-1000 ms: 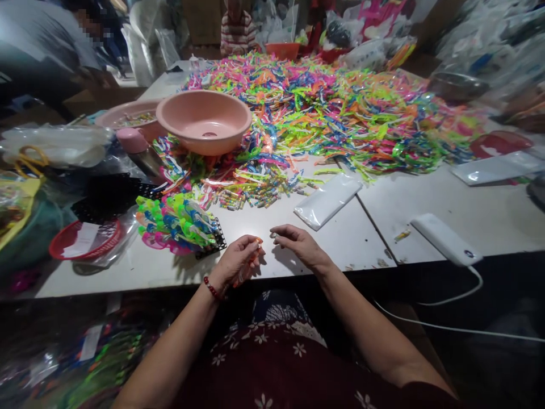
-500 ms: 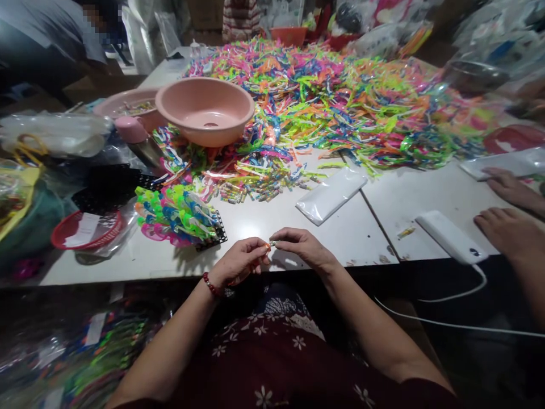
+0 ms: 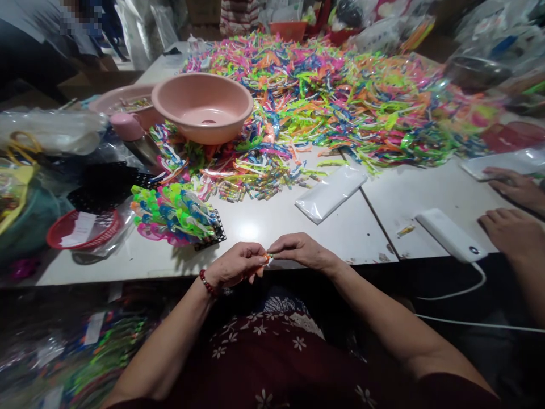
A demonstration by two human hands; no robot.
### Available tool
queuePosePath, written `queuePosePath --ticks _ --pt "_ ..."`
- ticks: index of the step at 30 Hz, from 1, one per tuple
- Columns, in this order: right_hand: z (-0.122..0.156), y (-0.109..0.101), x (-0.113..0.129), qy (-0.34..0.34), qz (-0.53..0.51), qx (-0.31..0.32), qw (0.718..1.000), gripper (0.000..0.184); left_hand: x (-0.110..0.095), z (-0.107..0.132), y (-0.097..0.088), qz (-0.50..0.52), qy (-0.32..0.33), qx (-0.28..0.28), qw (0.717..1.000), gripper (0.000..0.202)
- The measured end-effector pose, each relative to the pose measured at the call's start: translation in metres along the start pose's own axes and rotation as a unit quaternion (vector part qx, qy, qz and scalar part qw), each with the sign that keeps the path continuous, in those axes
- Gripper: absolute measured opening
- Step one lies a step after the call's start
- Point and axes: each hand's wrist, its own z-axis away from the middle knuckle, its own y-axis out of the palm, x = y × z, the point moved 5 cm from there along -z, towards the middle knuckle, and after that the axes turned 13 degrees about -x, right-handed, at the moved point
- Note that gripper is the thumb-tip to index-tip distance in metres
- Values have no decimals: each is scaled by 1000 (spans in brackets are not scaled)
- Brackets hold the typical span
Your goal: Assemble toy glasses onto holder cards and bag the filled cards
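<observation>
Between the thumb and fingers of my left hand (image 3: 238, 264) is a small orange-and-white plastic piece (image 3: 268, 260), mostly covered by the fingers. My right hand (image 3: 301, 250) meets it from the other side, its thumb and forefinger closed on a tiny greenish bit at the piece's end. Both hands are over the table's front edge. To their left, bright green, blue and pink plastic pieces (image 3: 174, 213) stand packed in a black perforated rack (image 3: 219, 226). Small multicoloured cylinders (image 3: 259, 190) lie loose beyond the hands.
A large heap of neon plastic pieces (image 3: 332, 108) covers the back of the table. A pink basin (image 3: 202, 108), red basket (image 3: 83, 230), white plastic packet (image 3: 331, 193) and white power bank (image 3: 450, 236) with a cable surround the work spot. Another person's hands (image 3: 508, 227) rest at the right.
My hands have come closer together, and the fingertips now meet around the small piece. My right hand has flattened and moved slightly left. The view has shifted a little.
</observation>
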Motion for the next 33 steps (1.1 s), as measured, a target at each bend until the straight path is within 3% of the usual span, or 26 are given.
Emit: queuePosePath --ticks 5,8,10,12,14,16,20,26,33 --pt "-2 -4 -12 17 36 8 999 23 -5 -6 -1 -81 38 -5 996 37" --pt "-30 -28 -21 -7 93 -76 993 31 -11 -24 -10 -154 79 -110 979 31" --pt "-59 -49 -17 -74 197 -188 959 28 -15 -39 -16 -240 102 -207 943 27" --pt "-89 -60 -10 -145 327 -249 900 25 -18 -52 -16 -309 118 -262 907 24" --pt "-117 -60 -6 -185 423 -239 854 25 -20 -65 -9 -341 144 -262 891 20" --pt "-137 -58 -5 -199 469 -213 833 21 -23 -72 -2 -355 175 -252 883 16" --pt "-146 -59 -8 -197 487 -212 824 15 -26 -73 -6 -351 205 -278 870 13" --pt "-155 -70 -3 -137 434 -287 843 26 -13 -72 -26 -182 201 -264 926 23" --pt "-203 -53 15 -81 369 -318 870 15 -1 -72 -28 -41 179 -267 946 25"
